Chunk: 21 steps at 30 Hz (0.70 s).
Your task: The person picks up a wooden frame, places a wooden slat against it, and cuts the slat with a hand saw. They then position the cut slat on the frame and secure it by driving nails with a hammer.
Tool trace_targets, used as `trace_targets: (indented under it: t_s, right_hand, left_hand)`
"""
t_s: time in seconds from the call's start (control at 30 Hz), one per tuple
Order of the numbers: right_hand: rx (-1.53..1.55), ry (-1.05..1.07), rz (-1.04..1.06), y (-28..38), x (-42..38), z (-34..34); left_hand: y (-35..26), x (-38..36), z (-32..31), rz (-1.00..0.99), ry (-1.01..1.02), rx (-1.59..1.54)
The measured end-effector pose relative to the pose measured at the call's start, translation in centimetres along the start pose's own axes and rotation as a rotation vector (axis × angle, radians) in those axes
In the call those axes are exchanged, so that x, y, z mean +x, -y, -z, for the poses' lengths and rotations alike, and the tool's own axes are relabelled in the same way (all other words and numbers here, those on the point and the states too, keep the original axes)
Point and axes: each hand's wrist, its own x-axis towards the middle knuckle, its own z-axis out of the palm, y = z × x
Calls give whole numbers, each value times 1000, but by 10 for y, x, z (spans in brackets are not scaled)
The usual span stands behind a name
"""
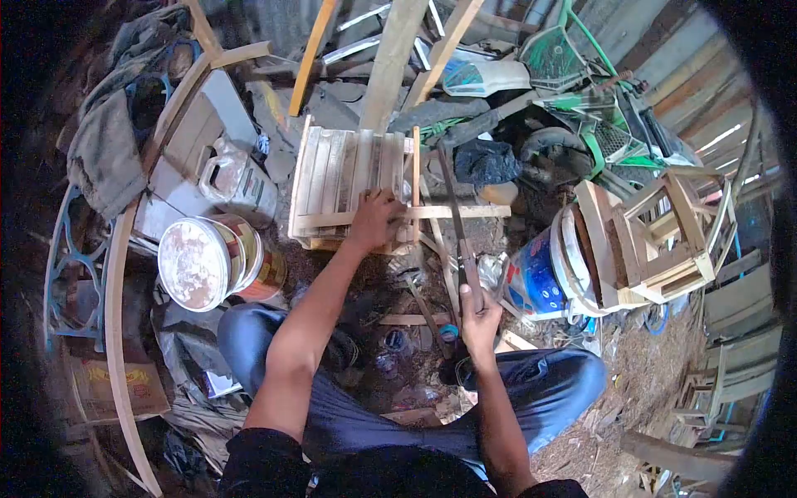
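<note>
"Where does the wood strip (481,212) lie?"

"Across the near edge of the slatted frame (332,174), running from near its left corner out past its right edge."

"And the left grip (378,217)?"

"On the strip, inside the frame's right edge. The fingers bend over the wood, touching it; I cannot tell whether they close underneath."

"What about the right grip (480,319)?"

"Closed around the handle of a long-bladed tool (457,224), with the thumb laid along it. That grip is well apart from the strip, on the person's side of it and to the right of the frame."

"Where does the blade go?"

"Away from the person, slanting a little left. It crosses the strip's overhanging part, between the frame's right edge and the strip's free end. I cannot tell whether its teeth or edge bite into the wood."

"Anything beside all that?"

"A black plastic bag (488,162) beyond the strip's free end, a blue bucket (538,274) to the right, and a pale-lidded bucket (193,264), left of the frame and nearer the person."
</note>
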Motion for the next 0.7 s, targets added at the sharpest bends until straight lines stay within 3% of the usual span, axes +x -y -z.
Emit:
trace_targets:
  t_s: [0.1,0.27,0.37,0.57,0.7]
  right_hand:
    - [53,-18,31,-13,-11,-11]
    - [85,44,-151,-14,-13,-36]
    - [4,-40,-63,-42,-1,-60]
    - [62,-22,-135,-31,16,-90]
    - [26,-99,-89,-45,-10,-93]
  left_hand:
    - [4,3,6,-18,-6,76]
    - [6,6,0,22,16,70]
    - [7,6,-1,29,7,46]
    - [8,5,-8,33,-130,21]
    - [-1,15,-3,140,-62,-26]
